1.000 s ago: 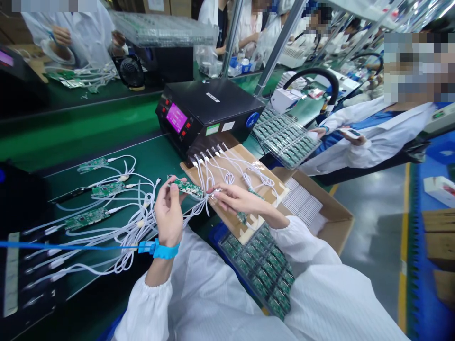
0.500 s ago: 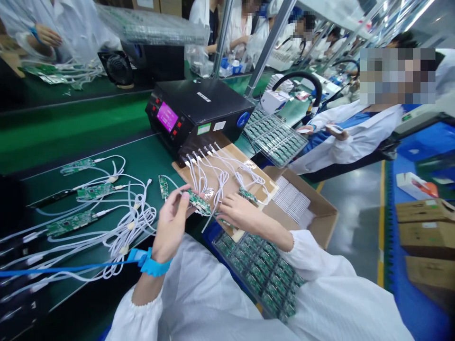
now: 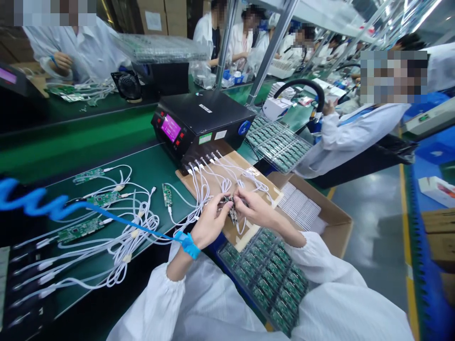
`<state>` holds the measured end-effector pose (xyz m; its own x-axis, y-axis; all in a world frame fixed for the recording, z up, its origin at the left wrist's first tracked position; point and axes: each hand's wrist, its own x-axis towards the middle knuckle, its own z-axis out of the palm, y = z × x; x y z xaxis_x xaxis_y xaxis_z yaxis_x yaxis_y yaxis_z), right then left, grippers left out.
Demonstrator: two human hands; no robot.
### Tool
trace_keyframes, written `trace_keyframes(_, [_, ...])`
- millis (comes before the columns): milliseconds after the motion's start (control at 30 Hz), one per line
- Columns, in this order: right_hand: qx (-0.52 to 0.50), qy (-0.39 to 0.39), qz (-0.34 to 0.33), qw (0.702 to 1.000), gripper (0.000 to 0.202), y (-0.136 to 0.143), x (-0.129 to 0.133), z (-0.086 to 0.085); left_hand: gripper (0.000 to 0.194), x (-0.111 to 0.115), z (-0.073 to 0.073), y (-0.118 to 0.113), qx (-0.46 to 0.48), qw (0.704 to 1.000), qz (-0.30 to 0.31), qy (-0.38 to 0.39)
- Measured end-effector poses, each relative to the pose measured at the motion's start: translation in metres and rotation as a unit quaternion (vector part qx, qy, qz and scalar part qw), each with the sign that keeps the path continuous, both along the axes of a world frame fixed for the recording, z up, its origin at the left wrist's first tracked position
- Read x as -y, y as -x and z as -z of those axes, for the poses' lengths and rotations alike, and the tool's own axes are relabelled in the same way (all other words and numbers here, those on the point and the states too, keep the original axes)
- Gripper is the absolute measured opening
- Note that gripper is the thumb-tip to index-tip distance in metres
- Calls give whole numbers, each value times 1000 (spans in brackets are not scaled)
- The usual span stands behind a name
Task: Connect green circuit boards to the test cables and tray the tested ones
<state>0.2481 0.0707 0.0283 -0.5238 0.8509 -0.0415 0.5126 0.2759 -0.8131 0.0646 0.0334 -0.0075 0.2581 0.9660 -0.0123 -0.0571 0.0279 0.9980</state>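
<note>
Over the brown board (image 3: 185,178), my left hand (image 3: 213,219) and my right hand (image 3: 254,208) meet at a small circuit board (image 3: 232,213). Fingers of both hands pinch its far end. White cables (image 3: 202,182) run across the brown board from the black box with a pink screen (image 3: 199,118). Left of my hands, a green circuit board (image 3: 167,195) lies on the green table with a white cable plugged into it. A blue strap circles my left wrist.
At the left lie more cabled circuit boards (image 3: 80,229) and a cable bundle (image 3: 142,232). A tray of circuit boards (image 3: 270,279) sits below my right arm, beside a cardboard box (image 3: 336,220). A person (image 3: 355,128) stands at the right.
My left hand has moved right with its circuit board, and both hands have come together. The view has shifted slightly. The person at the right has raised a hand toward the black hose.
</note>
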Motion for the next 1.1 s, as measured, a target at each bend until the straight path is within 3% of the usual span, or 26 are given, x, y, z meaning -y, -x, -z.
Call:
trace_keyframes(300, [19,3,-44,999,28,-4,-7,11,39,-6,14,7,-44,997,35,-53])
trace_keyframes(567, [-37,24,-46,998,44,-9,-12,13,34,-11,10,4,-132,983,20,-129])
trace_keyframes(800, [-123,77,-67,987,53,-16,-14,8,33,-13,8,7,-127,986,-12,-110])
trace_keyframes(867, [-91,45,-52,993,52,-19,-9,6,35,-14,6,9,-90,993,-25,-77])
trace_keyframes(1033, [109,-46,-21,993,47,-15,18,12,42,-17,2,14,32,993,-114,-17])
trace_keyframes(1100, [101,-35,-27,994,44,-10,28,19,44,-17,3,14,54,989,-136,-11])
